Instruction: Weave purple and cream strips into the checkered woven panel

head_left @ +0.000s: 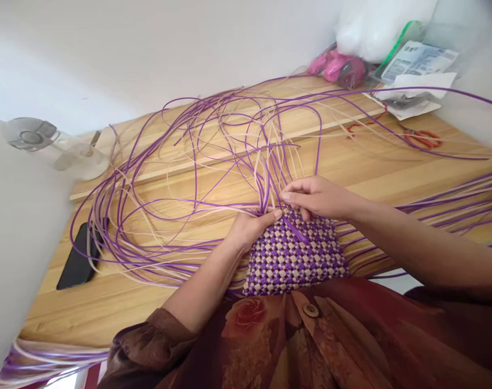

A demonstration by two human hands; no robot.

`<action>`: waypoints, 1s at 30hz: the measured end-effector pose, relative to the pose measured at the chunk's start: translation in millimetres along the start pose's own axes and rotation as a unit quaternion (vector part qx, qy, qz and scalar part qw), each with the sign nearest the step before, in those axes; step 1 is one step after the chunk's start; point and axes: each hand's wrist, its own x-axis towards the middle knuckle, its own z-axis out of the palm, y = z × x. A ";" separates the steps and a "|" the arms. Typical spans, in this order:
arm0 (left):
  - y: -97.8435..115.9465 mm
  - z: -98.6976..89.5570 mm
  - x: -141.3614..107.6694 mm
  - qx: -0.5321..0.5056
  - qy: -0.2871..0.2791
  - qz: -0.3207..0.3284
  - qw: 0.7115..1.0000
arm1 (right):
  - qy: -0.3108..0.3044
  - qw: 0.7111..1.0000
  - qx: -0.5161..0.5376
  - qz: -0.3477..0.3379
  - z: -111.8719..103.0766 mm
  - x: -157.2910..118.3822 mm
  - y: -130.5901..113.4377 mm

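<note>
At the near edge of the desk [213, 189], the woven panel [297, 248], checkered purple and beige, lies against the person's front. The left hand [254, 224] pinches the panel's far edge, thumb on top; the right hand [305, 197] has its fingers closed at that edge, apparently on a strand, though the contact is partly hidden. Loose strands [120, 216] loop beyond and to both sides of the panel. Left of it lies a phone [79, 256]; beyond it to the right, orange-handled pliers [422, 139].
</note>
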 end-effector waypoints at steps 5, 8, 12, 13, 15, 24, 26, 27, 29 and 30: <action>-0.5 -1.2 0.6 0.004 -0.017 -0.026 1.000 | 0.066 0.998 0.000 -0.025 -4.7 43.0 -0.3; -0.1 -2.2 -0.4 0.029 -0.019 -0.050 0.998 | 0.346 0.934 -0.037 -0.081 -37.4 85.0 15.3; -0.7 -2.5 -0.3 0.027 -0.016 -0.063 0.998 | 0.461 0.883 -0.053 -0.066 -80.2 124.7 35.7; -1.1 -2.4 -0.1 0.021 -0.012 -0.067 0.997 | 0.456 0.885 -0.066 -0.065 -83.5 125.3 37.9; -2.2 -2.1 0.7 0.003 0.004 -0.066 0.998 | 0.414 0.902 -0.104 -0.063 -81.1 114.6 37.8; 0.1 -2.0 2.0 -0.014 -0.005 -0.058 0.998 | 0.028 0.882 -0.286 -0.374 -31.6 39.5 23.4; 1.5 -2.4 1.1 -0.002 -0.029 -0.057 0.998 | 0.034 0.851 -0.332 -0.406 -27.1 41.5 26.4; 1.8 -2.8 0.9 0.006 -0.035 -0.063 0.997 | 0.047 0.834 -0.365 -0.411 -27.4 42.6 27.1; 1.5 -3.9 1.2 0.023 -0.037 -0.075 0.996 | 0.084 0.798 -0.440 -0.403 -32.5 40.9 24.1; 1.3 -4.7 1.6 0.030 -0.037 -0.076 0.996 | 0.101 0.785 -0.473 -0.388 -36.7 37.0 19.9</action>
